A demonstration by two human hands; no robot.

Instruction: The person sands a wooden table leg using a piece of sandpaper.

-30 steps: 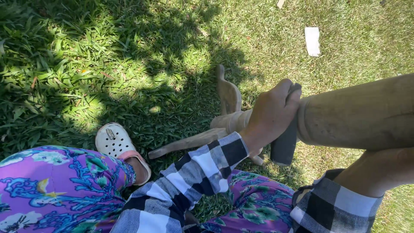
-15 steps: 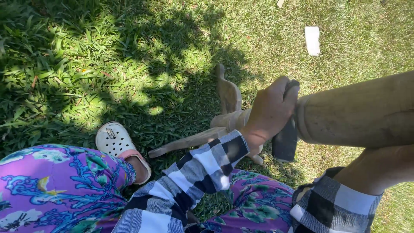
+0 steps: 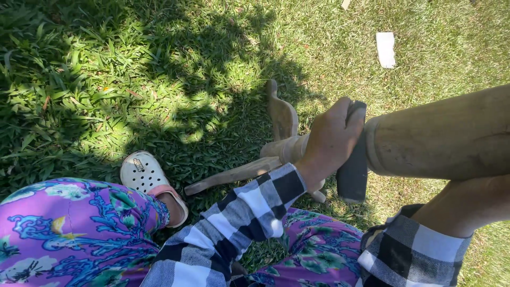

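Left hand (image 3: pixel 332 139): grip closed around a dark grey flat rectangular block (image 3: pixel 353 170), fingers wrapped over its upper end, pressing it against the end face of a thick tan wooden cylinder (image 3: pixel 441 137) that runs in from the right edge of view. Right hand: out of sight beneath the cylinder; only the forearm (image 3: pixel 467 204) shows, so its grip cannot be told. Both sleeves are black-and-white checked. Behind the left hand, a pale carved wooden piece with curved legs (image 3: pixel 276 143) lies on the grass (image 3: pixel 159 79). A white clog (image 3: pixel 146 178) sits near the purple flowered trousers (image 3: pixel 69 234). A white rectangular scrap (image 3: pixel 386 49) lies well apart, top right.
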